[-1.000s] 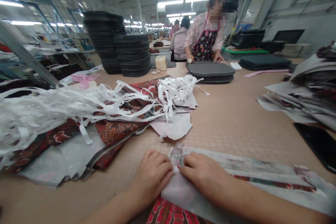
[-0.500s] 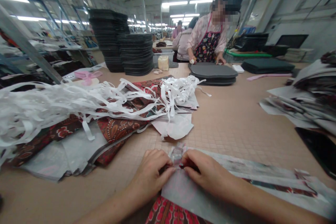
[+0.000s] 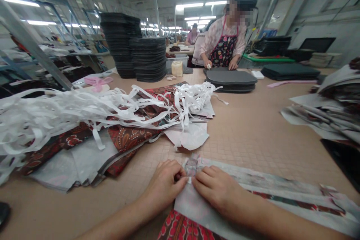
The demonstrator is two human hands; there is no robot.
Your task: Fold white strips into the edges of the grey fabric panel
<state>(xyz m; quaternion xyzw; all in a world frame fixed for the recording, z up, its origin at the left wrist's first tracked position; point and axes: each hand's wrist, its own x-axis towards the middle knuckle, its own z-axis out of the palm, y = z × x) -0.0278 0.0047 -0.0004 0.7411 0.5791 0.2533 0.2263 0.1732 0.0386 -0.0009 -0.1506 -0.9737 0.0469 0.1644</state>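
Note:
My left hand (image 3: 165, 184) and my right hand (image 3: 216, 189) meet at the near edge of the table, fingers curled and pinching the end of a long fabric piece (image 3: 267, 191) whose pale backing faces up. A small folded tab of that fabric (image 3: 192, 165) sticks up between my fingertips. Red patterned cloth (image 3: 182, 228) shows under the piece by my wrists.
A heap of white strips (image 3: 70, 110) lies over red-brown patterned fabric pieces (image 3: 126, 138) at left. Grey fabric piles (image 3: 332, 108) sit at right. Across the table a person in an apron (image 3: 222, 45) handles dark foam pads (image 3: 230, 78); tall black pad stacks (image 3: 135, 48) stand behind.
My fingers have shifted slightly on the fabric end, staying pinched together. The view has drifted a little left and the person across has bent further over the pads.

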